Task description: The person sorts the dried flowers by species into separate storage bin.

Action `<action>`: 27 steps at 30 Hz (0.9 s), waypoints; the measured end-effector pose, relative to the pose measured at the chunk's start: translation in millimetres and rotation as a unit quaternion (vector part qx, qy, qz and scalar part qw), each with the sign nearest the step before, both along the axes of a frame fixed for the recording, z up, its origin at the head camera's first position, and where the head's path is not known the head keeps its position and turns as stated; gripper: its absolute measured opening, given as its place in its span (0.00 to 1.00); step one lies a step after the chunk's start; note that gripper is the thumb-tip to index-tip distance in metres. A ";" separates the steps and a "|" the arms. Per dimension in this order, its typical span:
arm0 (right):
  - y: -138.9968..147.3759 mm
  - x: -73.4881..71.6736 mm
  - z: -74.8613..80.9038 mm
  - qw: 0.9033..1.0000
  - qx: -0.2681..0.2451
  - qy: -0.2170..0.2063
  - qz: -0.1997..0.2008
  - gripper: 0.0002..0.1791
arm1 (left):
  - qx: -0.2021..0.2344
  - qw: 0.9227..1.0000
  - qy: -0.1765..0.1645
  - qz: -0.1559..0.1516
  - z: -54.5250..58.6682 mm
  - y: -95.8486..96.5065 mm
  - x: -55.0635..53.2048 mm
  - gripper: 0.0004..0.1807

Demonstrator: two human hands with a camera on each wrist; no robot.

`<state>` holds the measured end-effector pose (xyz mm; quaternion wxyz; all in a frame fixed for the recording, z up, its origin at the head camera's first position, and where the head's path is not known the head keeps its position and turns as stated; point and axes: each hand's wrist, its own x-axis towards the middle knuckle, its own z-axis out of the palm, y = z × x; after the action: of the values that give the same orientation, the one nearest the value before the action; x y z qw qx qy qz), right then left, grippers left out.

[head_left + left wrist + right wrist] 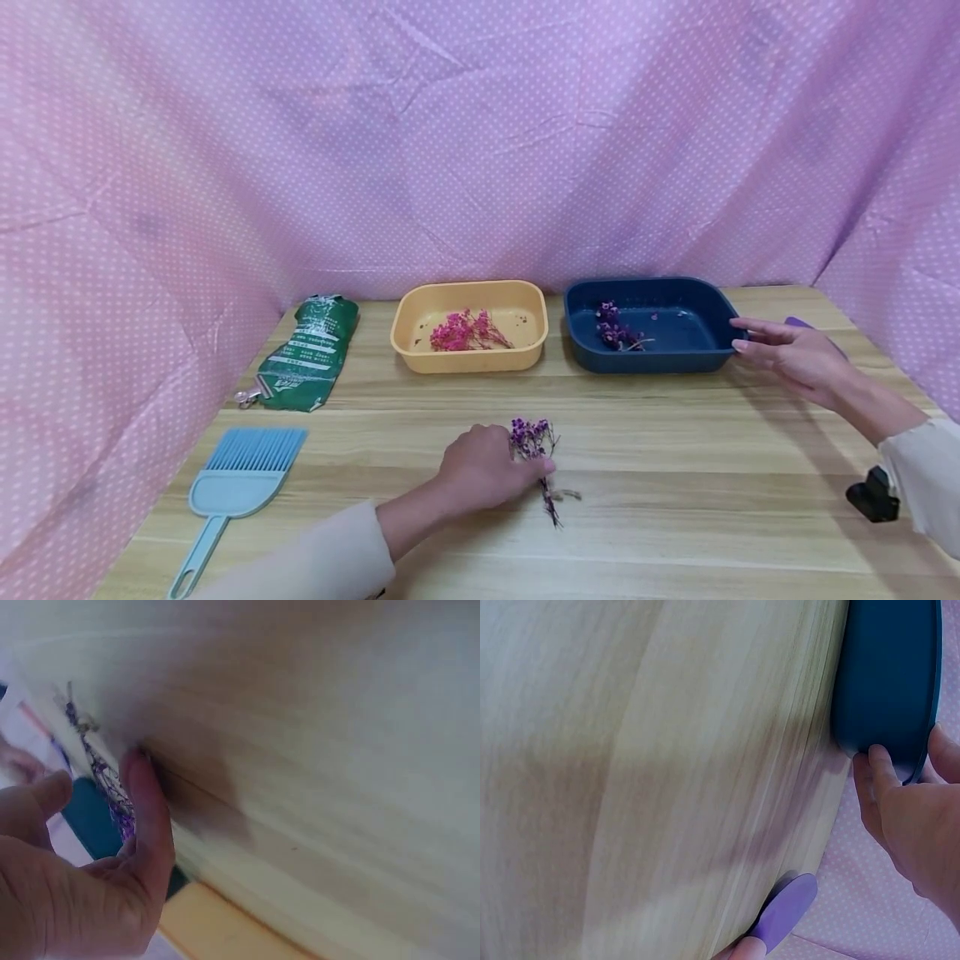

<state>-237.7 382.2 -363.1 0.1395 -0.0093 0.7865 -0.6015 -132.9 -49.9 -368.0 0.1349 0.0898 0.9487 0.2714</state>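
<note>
On the wooden bench [675, 467], near its front edge, the left hand [480, 471] lies over a small sprig of purple dried flowers [534, 442]. The fingers [146, 817] of this hand are curled and pinch the sprig, with the blossoms above the fingers and the thin stem pointing toward the person. At the back of the bench stands a yellow tray [470, 360] with pink dried flowers [468, 332] inside, and just beside it, on the right, a dark blue tray [652, 358] with some purple flowers [617, 329] in it. The right hand [795, 354] is at the right end of the blue tray; its fingers [877, 769] are straight and relaxed, and their tips touch the tray's rim without gripping it. Near this hand a small purple object [786, 911] lies on the bench. On the left side lie a green packet [309, 354] and a light blue brush [236, 483].
</note>
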 end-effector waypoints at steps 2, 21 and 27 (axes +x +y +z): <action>0.0 0.0 0.1 1.000 0.000 0.000 -0.001 0.40 | -0.069 0.997 0.037 -0.018 -0.5 6.5 0.1 0.33; -1.2 -0.9 0.8 1.000 -0.010 -0.002 0.005 0.34 | 0.125 0.988 -0.050 -0.076 10.0 0.5 -12.9 0.20; -0.1 -0.6 -0.8 0.999 -0.048 -0.003 -0.004 0.23 | 0.225 0.966 -0.123 -0.014 13.0 6.1 -15.9 0.22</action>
<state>-238.4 382.1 -363.9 0.1391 -0.0110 0.7563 -0.6391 -148.9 -43.9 -355.0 0.2308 0.0969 0.8380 0.4849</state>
